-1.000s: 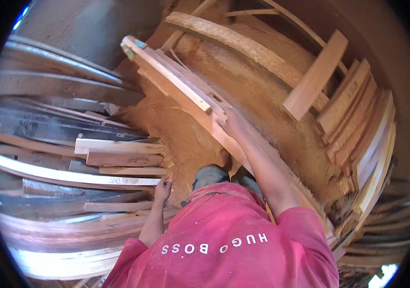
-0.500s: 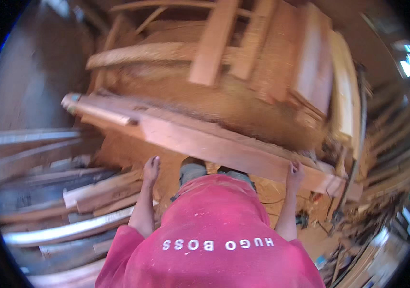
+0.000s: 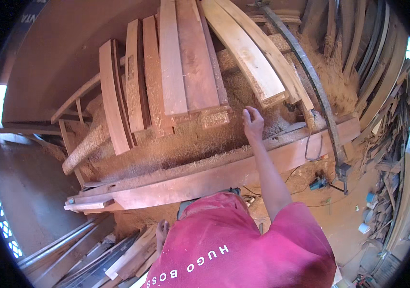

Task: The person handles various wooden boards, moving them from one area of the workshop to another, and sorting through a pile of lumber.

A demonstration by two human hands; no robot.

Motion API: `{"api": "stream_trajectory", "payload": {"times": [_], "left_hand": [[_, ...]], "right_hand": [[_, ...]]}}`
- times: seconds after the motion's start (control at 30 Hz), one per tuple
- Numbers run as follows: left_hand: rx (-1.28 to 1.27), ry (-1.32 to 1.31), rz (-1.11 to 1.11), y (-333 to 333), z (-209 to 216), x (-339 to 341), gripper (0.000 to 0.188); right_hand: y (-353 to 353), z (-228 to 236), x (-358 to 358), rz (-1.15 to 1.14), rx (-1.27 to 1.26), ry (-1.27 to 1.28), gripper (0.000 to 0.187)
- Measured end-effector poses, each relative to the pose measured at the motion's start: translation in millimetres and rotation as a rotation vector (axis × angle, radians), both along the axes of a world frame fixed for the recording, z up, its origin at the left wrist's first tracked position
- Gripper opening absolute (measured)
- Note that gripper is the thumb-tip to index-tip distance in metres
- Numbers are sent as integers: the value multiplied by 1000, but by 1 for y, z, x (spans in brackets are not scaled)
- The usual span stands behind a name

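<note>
My right hand (image 3: 254,126) reaches forward over the sawdust-covered space behind a long reddish wooden beam (image 3: 190,178). It holds nothing, and its fingers are slightly bent and apart. Just beyond its fingertips is the near end of a pale yellow board (image 3: 249,53). To the left of that board lie wide reddish planks (image 3: 197,72), dusted with shavings. My left hand (image 3: 162,231) hangs low beside my shirt, on the near side of the beam; its fingers look loosely extended, with nothing visible in them.
A long metal bar clamp (image 3: 313,77) crosses the beam at the right. On the floor below sits a green power tool (image 3: 318,182) with a cord. Stacked timber (image 3: 387,91) lines the right side, and more boards (image 3: 130,254) lie at lower left.
My view has turned toward the right. My right hand has left the beam's edge and moved forward over the sawdust; my left hand now sits lower, close to my side.
</note>
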State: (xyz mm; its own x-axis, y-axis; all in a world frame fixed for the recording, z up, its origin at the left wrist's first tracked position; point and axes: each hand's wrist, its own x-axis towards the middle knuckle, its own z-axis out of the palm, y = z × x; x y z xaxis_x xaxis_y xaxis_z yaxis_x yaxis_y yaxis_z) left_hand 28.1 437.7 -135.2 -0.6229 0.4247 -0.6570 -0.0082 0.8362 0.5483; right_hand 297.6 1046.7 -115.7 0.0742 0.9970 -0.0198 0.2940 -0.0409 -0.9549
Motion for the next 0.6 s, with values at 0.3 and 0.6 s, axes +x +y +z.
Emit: {"api": "stream_trajectory", "payload": {"times": [0.3, 0.6], "left_hand": [[0, -73, 77, 50, 35, 2, 52], [101, 7, -77, 140, 82, 15, 51]], "right_hand": [[19, 48, -54, 396, 112, -188, 97], [31, 66, -75, 456, 273, -356, 102]]}}
